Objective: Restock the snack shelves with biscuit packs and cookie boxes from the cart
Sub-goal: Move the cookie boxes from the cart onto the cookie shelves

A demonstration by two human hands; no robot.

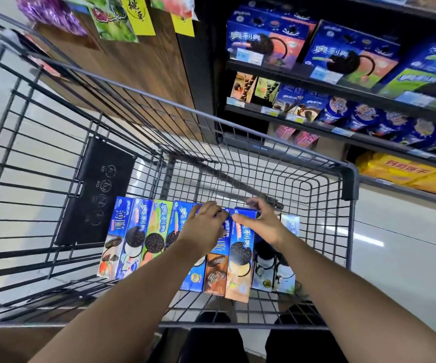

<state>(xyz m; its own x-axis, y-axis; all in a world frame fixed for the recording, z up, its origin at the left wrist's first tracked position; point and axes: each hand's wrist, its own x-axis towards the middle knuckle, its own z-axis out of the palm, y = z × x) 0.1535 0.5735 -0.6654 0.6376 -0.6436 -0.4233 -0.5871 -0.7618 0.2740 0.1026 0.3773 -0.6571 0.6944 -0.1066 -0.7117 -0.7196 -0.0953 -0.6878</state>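
The right hand's fingers (255, 203) curl over the far end of a blue box (241, 247) while the thumb presses its near face, so the right hand (262, 221) pinches that box by its top. The left hand's fingers (209, 208) bend, narrowly spread, over the far ends of the boxes just beside it. We cannot tell whether the left hand (203, 226) grips one or only rests there, because its palm covers them.

The left forearm hides the middle of two boxes, and the right wrist covers part of a pale box (289, 226) at the row's right end. The cart's left side is cut off by the frame. The shelves are blurred and we cannot read their price tags.

The cart (264, 138) holds a row of cookie boxes (156, 231) across its floor, touching side by side, and the blue box is among them. A black flap (94, 189) lies against the wire wall left of the row.

To the right of the cart, the shelves (342, 90) carry large boxes (266, 40) above, slim boxes and round tubs (355, 117) below them, and yellow packs (395, 169) lowest. Bright bags (112, 22) hang on a wooden panel (143, 69) at the top left.
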